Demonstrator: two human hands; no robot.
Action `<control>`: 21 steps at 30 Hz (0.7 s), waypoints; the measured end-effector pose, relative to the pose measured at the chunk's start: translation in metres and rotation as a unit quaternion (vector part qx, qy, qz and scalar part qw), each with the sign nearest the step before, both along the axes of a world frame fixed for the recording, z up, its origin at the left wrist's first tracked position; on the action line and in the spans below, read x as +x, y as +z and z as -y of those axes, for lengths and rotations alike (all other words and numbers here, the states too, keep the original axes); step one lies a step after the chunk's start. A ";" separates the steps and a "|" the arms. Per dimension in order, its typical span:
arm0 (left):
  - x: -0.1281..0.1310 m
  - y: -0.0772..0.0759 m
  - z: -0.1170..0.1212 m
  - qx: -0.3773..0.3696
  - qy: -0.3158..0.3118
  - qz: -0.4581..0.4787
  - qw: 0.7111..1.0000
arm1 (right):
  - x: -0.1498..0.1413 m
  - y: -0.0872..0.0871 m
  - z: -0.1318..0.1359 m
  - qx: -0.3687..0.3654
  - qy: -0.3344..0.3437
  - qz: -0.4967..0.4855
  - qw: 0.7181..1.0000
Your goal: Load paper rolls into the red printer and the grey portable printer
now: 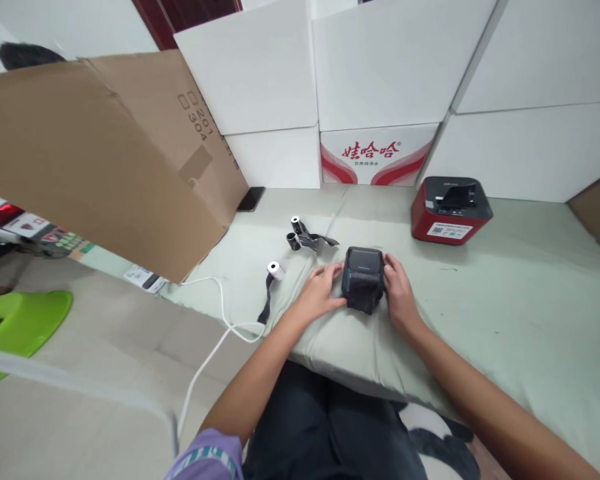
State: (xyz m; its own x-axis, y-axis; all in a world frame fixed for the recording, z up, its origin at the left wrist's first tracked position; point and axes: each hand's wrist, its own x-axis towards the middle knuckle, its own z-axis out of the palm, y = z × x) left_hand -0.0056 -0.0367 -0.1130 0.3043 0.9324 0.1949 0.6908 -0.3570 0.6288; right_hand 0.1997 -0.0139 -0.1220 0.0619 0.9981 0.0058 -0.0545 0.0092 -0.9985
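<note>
A small black box-shaped device that looks like a mini printer [363, 261] sits on the cloth-covered surface in front of me, a dark glossy strip hanging down its near side. My left hand [321, 290] grips its left side, thumb near the lower corner and fingers towards the back. On the opposite side, my right hand [399, 288] holds it with curled fingers. To the left lies a white paper roll [275, 270] with a black strip [267, 301] trailing from it. Two more small rolls [295, 235] with dark strips lie farther back.
A red and black printer [451, 212] stands at the back right. White boxes [270, 73] line the back, and a brown cardboard sheet [115, 160] leans at left beside a black phone [251, 199]. A white cable [221, 300] hangs over the front edge.
</note>
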 end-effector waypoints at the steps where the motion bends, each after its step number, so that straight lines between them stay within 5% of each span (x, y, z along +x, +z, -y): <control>1: 0.000 0.000 -0.001 0.000 0.002 -0.004 1.000 | 0.001 0.001 0.000 -0.002 0.003 0.002 1.000; 10: 0.000 -0.004 -0.004 0.009 0.008 -0.010 1.000 | 0.004 0.009 -0.001 -0.002 0.002 0.032 0.999; 21: 0.000 0.000 -0.001 0.018 0.028 0.010 0.999 | -0.005 0.001 0.026 0.116 -0.056 0.063 0.990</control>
State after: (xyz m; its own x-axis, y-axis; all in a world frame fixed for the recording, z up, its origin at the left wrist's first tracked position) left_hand -0.0060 -0.0356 -0.1129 0.2466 0.9404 0.2343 0.6979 -0.3401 0.6303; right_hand 0.1952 -0.0399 -0.1212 0.1553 0.9561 0.2484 0.0843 0.2377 -0.9677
